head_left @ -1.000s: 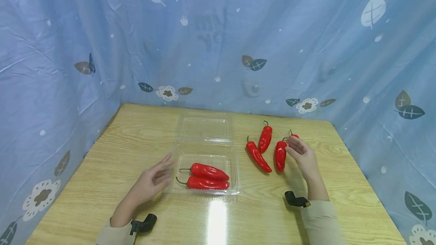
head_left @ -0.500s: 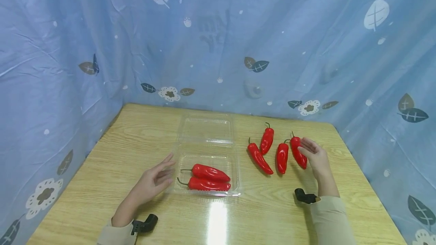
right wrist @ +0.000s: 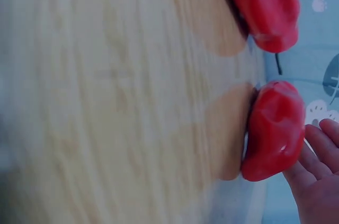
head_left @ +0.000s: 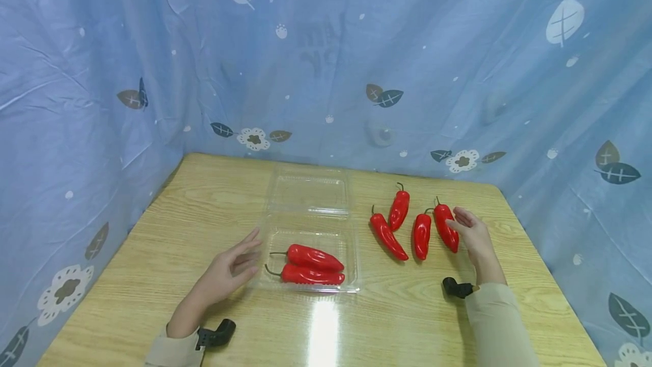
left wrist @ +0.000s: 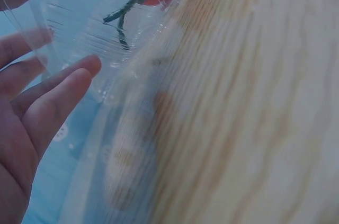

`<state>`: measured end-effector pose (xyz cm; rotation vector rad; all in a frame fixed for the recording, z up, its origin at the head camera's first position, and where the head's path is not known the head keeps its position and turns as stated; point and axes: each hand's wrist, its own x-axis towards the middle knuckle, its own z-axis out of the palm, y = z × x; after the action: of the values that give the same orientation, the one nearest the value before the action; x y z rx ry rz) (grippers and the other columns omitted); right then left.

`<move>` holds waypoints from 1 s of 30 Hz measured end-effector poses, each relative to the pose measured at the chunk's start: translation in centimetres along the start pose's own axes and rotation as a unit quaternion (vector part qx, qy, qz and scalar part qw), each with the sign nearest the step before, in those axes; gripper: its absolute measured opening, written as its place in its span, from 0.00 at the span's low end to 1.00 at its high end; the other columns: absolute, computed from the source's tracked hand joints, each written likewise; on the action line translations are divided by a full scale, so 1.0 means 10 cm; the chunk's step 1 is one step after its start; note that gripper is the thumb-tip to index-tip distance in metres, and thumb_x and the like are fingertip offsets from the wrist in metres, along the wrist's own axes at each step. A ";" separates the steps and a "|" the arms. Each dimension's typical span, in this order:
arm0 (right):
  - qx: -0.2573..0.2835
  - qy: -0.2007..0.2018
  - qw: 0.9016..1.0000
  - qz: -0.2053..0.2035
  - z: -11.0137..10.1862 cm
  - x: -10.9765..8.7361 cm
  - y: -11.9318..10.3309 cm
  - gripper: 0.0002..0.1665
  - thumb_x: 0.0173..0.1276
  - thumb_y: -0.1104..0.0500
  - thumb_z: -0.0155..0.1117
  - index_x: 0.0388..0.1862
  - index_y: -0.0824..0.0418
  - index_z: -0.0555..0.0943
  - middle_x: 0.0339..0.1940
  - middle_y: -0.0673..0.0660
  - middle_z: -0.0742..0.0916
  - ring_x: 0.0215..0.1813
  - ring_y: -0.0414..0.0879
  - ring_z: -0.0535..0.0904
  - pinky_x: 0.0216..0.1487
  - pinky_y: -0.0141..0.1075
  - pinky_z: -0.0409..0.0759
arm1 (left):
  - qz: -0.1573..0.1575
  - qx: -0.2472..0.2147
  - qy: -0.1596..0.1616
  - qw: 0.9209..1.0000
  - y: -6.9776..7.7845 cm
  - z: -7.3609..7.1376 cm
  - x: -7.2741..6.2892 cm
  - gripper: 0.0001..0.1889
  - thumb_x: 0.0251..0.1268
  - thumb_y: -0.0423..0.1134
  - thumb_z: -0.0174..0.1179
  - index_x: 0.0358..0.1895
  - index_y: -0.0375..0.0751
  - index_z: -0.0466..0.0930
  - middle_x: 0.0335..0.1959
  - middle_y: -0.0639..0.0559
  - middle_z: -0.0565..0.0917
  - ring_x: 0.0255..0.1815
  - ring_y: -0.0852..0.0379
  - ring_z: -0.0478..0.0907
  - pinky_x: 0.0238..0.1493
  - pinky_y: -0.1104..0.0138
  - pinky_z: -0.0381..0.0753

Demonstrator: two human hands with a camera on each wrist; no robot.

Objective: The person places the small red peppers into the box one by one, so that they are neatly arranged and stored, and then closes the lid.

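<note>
A clear plastic clamshell box [head_left: 308, 237] lies with its lid [head_left: 308, 192] folded back. Side by side in its tray are two red peppers, an upper one [head_left: 314, 257] and a lower one [head_left: 312, 274], stems pointing left. My left hand [head_left: 229, 271] is at the box's left side with loosely extended fingers; contact with the wall is unclear. My right hand [head_left: 475, 237] is just right of the rightmost red pepper [head_left: 445, 230], its fingers bent a little beside it. In the right wrist view that pepper [right wrist: 274, 131] sits on the table against or very near the fingertips.
Several loose peppers lie right of the box: a slanted one [head_left: 388, 237], one behind it [head_left: 399, 208] and another [head_left: 421, 235] beside the rightmost. The wooden table [head_left: 397, 310] ends at a blue patterned curtain [head_left: 326, 72] behind and on both sides.
My right hand has shifted right, uncovering the rightmost pepper that it mostly hid a second ago. It has barely moved in the last half second. The left hand stays in place.
</note>
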<state>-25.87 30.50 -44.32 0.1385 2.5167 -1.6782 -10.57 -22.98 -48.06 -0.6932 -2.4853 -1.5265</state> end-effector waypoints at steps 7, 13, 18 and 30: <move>0.018 -0.009 0.999 0.026 -0.01 0.09 0.10 0.41 0.73 0.57 0.52 0.76 0.66 0.45 0.77 0.66 0.53 0.77 0.60 0.47 0.78 0.52 0.49 | -0.010 -0.014 -0.007 1.000 0.00 0.01 0.00 0.26 0.65 0.29 0.58 0.65 0.25 0.64 0.74 0.34 0.54 0.58 0.35 0.74 0.55 0.56 0.80; 0.034 -0.014 0.998 0.043 -0.02 0.13 0.18 0.41 0.73 0.60 0.52 0.76 0.65 0.44 0.77 0.65 0.52 0.77 0.59 0.47 0.78 0.50 0.50 | -0.006 -0.008 -0.006 1.000 0.00 0.02 -0.01 0.26 0.65 0.29 0.58 0.64 0.25 0.65 0.74 0.34 0.54 0.58 0.34 0.74 0.55 0.57 0.81; 0.020 -0.019 0.998 0.052 -0.01 0.14 0.19 0.41 0.73 0.58 0.53 0.77 0.63 0.44 0.77 0.65 0.52 0.76 0.60 0.49 0.76 0.52 0.54 | -0.004 -0.005 -0.004 1.000 0.01 0.01 -0.02 0.26 0.65 0.29 0.58 0.64 0.25 0.65 0.74 0.35 0.55 0.58 0.34 0.73 0.55 0.57 0.81; 0.008 -0.004 0.999 0.050 0.05 0.15 0.21 0.40 0.73 0.60 0.51 0.77 0.62 0.46 0.77 0.66 0.55 0.75 0.61 0.52 0.75 0.53 0.57 | -0.011 -0.006 -0.005 1.000 0.00 0.00 0.00 0.26 0.65 0.30 0.58 0.65 0.26 0.64 0.74 0.36 0.54 0.58 0.35 0.74 0.55 0.56 0.80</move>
<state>-27.04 30.81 -46.62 0.2538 2.4459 -1.6584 -10.52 -22.99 -48.03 -0.6780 -2.5012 -1.5515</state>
